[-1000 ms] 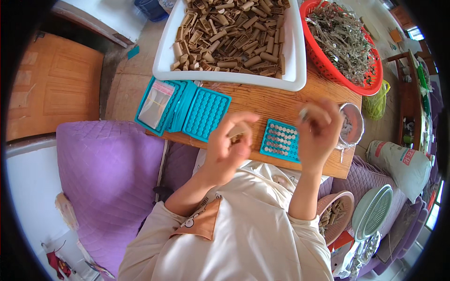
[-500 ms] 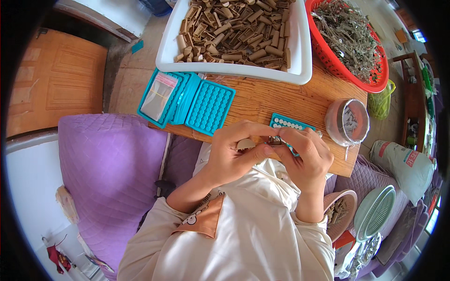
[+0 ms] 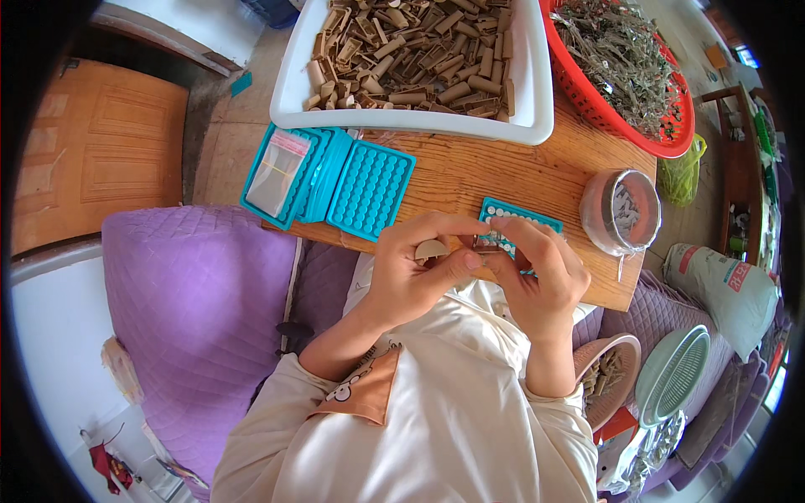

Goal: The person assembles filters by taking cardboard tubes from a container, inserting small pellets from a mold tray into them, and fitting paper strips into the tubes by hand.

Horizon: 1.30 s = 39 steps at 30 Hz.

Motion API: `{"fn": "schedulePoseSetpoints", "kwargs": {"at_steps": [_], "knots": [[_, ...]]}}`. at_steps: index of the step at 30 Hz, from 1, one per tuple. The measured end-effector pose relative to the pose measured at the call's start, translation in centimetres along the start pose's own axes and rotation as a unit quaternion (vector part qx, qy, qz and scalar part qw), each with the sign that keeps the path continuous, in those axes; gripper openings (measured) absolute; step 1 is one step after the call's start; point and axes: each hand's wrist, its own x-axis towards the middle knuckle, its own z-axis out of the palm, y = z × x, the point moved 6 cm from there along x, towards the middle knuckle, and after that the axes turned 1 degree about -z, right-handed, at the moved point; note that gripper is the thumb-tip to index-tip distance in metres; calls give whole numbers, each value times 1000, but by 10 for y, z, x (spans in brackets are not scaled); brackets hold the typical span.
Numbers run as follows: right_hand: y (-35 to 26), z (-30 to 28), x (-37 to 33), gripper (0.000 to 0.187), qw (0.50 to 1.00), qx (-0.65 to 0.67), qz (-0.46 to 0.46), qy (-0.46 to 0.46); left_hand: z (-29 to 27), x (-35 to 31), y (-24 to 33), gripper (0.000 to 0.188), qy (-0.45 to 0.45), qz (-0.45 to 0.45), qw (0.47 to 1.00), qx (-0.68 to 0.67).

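My left hand is curled around a tan half-round plastic shell, whose rounded end shows in the palm. My right hand is closed with thumb and fingers pinching a small see-through part with a brownish edge. The fingertips of both hands come close together at that part, over the front edge of the table; its exact shape is partly covered. Just behind the right fingers lies a turquoise tray with rows of small white round pieces, half hidden by the hand.
A white tub of tan shells stands at the back beside a red basket of clear parts. Turquoise trays sit at left on the wooden table. A clear round container of small grey pieces stands right, with a pink basket below.
The hands have shifted slightly left, and the tan shell shows more in my left palm. A little more of the small see-through part is visible between the fingers. The whole view has shifted slightly.
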Motion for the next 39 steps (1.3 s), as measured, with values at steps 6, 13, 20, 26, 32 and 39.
{"fn": "schedulePoseSetpoints", "kwargs": {"at_steps": [6,13,20,26,32,39], "knots": [[6,9,-3,24,993,18,110,-30,3,2,-16,47,14,-98,947,-307],[7,19,-11,12,976,119,170,65,3,3,-19,38,50,-53,951,-302],[-2,23,-7,11,976,140,149,76,-1,1,-18,42,23,7,967,-255],[-9,18,-5,14,988,96,118,33,-4,-2,-16,47,11,2,980,-198],[-7,24,-3,19,988,116,101,-16,-1,-2,-23,45,12,-80,950,-300],[21,31,-26,20,943,228,220,102,-3,7,-16,34,68,-112,966,-221]]}}
